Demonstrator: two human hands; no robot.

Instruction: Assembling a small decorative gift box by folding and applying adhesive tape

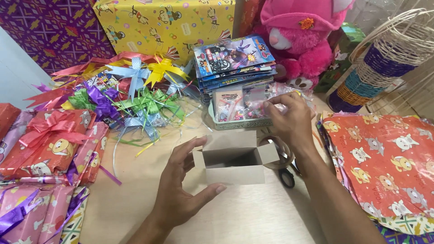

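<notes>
Open cardboard box (pixel 235 159) at frame centre, bare tabletop (pixel 244 217) below.
Left hand (pixel 181 185) cups it, fingers spread; right hand (pixel 289 119) apparently pinches a clear packet (pixel 253 101).

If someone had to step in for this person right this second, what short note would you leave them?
Left hand: steadying the small open cardboard box on the table.
Right hand: reaching into the tray of small clear packets behind the box, fingers on one packet.
Done: box stands open; it looks empty.
Left: nothing in the box yet; flaps open.
Nearby: scissors, ribbon bows, red wrapping paper.
</notes>
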